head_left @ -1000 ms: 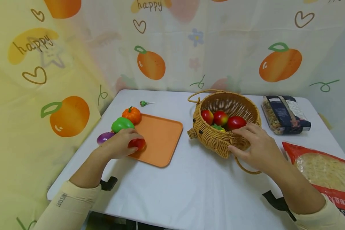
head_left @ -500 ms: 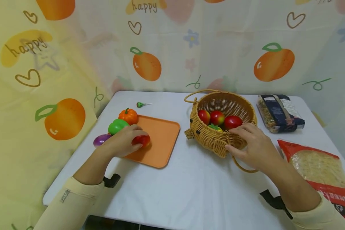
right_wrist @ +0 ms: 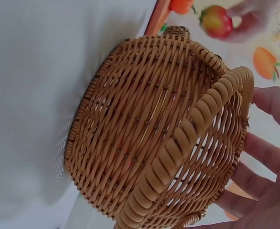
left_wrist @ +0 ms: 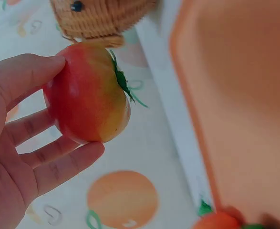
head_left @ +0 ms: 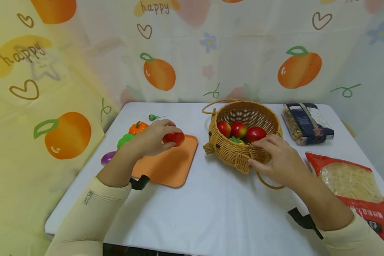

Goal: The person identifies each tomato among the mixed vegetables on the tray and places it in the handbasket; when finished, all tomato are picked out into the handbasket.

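Observation:
In the head view my left hand [head_left: 153, 138] holds a red-and-yellow tomato [head_left: 175, 138] above the orange tray [head_left: 166, 170]. The left wrist view shows the tomato [left_wrist: 87, 93] between thumb and fingertips, its green leafy top facing away from the palm. My right hand [head_left: 280, 160] grips the near rim of a wicker basket [head_left: 230, 153], thumb outside and fingers over the edge. Inside lie several red fruits [head_left: 256, 134] and a green-topped yellow one [head_left: 236, 140]. The right wrist view has the basket's woven side [right_wrist: 130, 124] and looped handle [right_wrist: 178, 143] close up.
Left of the tray are an orange pumpkin [head_left: 137, 128], a green vegetable [head_left: 124, 140] and a purple one [head_left: 107, 158]. A small green item [head_left: 153, 117] lies behind. Right of the basket are a dark-labelled bag [head_left: 307, 123] and a red noodle-like packet [head_left: 352, 185].
My left hand has lifted the tomato from the tray's left side and carried it up and to the right. My right hand has stayed at the basket rim; the head view shifted slightly.

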A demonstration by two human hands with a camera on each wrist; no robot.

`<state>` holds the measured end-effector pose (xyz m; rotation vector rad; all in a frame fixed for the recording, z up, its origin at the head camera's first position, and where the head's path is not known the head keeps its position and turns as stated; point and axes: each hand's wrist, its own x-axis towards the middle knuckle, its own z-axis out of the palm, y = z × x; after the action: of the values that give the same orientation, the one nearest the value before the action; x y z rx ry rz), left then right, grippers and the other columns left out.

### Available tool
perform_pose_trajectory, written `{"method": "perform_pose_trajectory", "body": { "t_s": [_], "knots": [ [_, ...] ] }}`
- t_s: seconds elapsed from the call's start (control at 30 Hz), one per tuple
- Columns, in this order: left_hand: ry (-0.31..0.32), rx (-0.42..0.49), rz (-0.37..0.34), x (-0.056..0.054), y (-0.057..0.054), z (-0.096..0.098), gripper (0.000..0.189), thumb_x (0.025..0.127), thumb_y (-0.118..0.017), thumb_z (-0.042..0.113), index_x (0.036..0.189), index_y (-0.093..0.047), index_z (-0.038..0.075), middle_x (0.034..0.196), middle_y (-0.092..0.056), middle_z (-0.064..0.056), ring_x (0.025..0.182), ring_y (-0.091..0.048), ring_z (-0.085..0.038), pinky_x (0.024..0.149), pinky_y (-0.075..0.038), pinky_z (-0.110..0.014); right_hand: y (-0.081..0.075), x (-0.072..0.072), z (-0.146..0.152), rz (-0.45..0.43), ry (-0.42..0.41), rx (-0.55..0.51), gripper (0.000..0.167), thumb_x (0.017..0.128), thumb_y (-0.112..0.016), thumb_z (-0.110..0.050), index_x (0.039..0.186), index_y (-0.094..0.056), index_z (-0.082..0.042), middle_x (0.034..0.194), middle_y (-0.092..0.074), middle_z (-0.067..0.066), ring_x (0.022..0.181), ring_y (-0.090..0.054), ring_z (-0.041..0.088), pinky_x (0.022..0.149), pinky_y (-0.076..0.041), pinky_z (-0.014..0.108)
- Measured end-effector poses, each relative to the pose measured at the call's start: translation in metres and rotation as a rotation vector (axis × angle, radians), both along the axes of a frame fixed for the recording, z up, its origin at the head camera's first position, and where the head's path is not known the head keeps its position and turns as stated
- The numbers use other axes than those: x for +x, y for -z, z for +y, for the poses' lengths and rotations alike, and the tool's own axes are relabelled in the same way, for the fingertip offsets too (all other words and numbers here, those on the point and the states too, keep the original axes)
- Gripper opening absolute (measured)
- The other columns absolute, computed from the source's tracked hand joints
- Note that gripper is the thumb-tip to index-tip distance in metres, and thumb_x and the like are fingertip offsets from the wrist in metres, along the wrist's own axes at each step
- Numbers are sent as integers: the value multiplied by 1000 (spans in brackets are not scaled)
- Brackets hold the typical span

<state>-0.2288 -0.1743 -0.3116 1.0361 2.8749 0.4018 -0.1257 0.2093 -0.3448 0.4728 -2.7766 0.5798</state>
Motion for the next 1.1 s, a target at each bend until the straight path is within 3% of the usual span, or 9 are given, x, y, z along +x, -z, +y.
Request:
{"method": "perform_pose_trajectory", "body": {
  "t_s": [0.3, 0.43, 0.63, 0.87, 1.1],
  "knots": [
    [109, 32, 70, -12, -38, 44, 38, 95, -72, 16, 133, -68, 15, 133, -59, -12, 120, -53, -31, 95, -54, -40, 0, -1, 1, -11, 7, 2, 48, 84, -83, -37, 123, -71, -12, 123, -62, 14, 114, -58, 36, 87, -58, 59],
    [135, 39, 75, -16, -48, 65, 40, 96, -71, 19, 136, -66, 18, 136, -56, -9, 122, -50, -27, 96, -54, -36, 0, -1, 1, 4, 0, 3, 47, 84, -83, -36, 123, -72, -11, 123, -62, 14, 114, -58, 36, 87, -58, 58],
    [225, 73, 117, -21, -59, 95, 39, 96, -70, 19, 135, -67, 18, 136, -57, -8, 123, -52, -26, 99, -51, -36, 2, -2, 1, 7, -5, -6, 47, 84, -83, -35, 122, -72, -11, 122, -62, 14, 114, -58, 35, 89, -57, 58],
    [232, 26, 85, -25, -63, 130, 42, 97, -68, 21, 139, -64, 21, 138, -56, -6, 125, -51, -25, 103, -49, -36, 1, -3, 1, -9, -5, -9, 47, 84, -83, -35, 124, -71, -12, 125, -62, 14, 118, -56, 34, 93, -55, 60],
    [262, -76, 32, -34, -45, 166, 43, 99, -68, 27, 141, -61, 26, 143, -53, -1, 132, -49, -22, 107, -49, -36, 4, -3, 2, -4, -12, -26, 47, 84, -83, -34, 123, -71, -12, 125, -62, 14, 117, -56, 33, 94, -54, 59]
  ]
}}
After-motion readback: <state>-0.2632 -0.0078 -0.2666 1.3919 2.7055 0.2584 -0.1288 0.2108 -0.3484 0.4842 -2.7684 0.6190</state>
